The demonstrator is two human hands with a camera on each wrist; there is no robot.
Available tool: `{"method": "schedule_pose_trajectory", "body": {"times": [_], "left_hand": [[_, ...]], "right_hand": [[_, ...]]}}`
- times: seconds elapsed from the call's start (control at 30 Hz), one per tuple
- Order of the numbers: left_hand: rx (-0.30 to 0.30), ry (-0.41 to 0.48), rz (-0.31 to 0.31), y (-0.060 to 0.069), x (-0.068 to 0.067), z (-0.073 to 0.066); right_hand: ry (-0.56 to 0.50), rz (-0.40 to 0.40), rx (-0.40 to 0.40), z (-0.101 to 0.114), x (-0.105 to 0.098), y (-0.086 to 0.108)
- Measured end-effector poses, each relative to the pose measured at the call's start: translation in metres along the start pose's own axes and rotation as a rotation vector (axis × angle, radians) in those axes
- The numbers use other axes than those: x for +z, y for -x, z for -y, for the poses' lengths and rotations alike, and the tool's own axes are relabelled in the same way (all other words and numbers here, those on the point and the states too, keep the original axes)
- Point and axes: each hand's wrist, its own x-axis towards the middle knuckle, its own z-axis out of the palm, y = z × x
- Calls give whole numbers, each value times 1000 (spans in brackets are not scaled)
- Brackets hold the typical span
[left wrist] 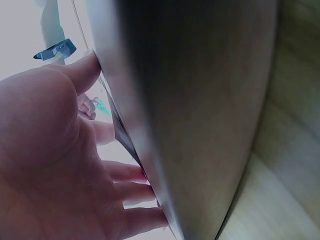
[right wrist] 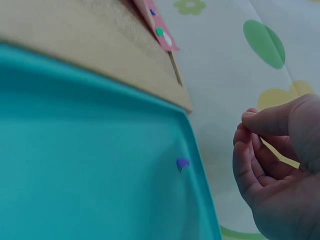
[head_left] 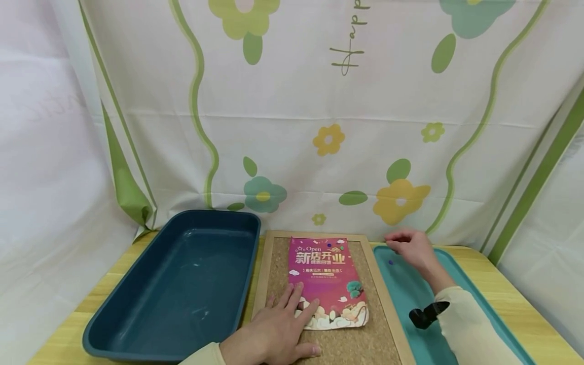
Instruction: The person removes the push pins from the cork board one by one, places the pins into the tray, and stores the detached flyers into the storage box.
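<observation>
A pink and purple poster [head_left: 321,289] lies on a wood-framed cork board [head_left: 383,329]. Near its top right corner are a blue pushpin [right wrist: 152,12] and a green pushpin [right wrist: 159,31]. My left hand [head_left: 278,329] rests on the poster's lower left part and the cork, fingers spread. My right hand [head_left: 412,248] is raised over the far end of the turquoise tray [head_left: 461,268]. Its thumb and index fingertips meet; whether something small is between them cannot be seen. A purple pushpin [right wrist: 182,163] lies in the tray near that hand.
To the left of the board stands a deep dark-blue tub [head_left: 182,284]. A flower-print cloth [head_left: 292,167] hangs behind the wooden table [head_left: 538,319]. The turquoise tray lies along the board's right side. A black wrist camera [head_left: 428,314] sits on my right sleeve.
</observation>
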Motion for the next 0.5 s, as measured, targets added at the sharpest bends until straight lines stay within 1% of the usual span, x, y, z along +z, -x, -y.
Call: {"method": "schedule_pose_trajectory", "body": {"times": [0.23,0.37,0.5], "left_hand": [[7,-8,-9,0,-1,-2],[4,-16,-17,0,0,-2],[-4,-11,-12,0,0,-2]], "right_hand": [[60,23,28,-15,-11,6],[89,34,11,-23,-15,9],[111,59,3,-30,-16,10]]}}
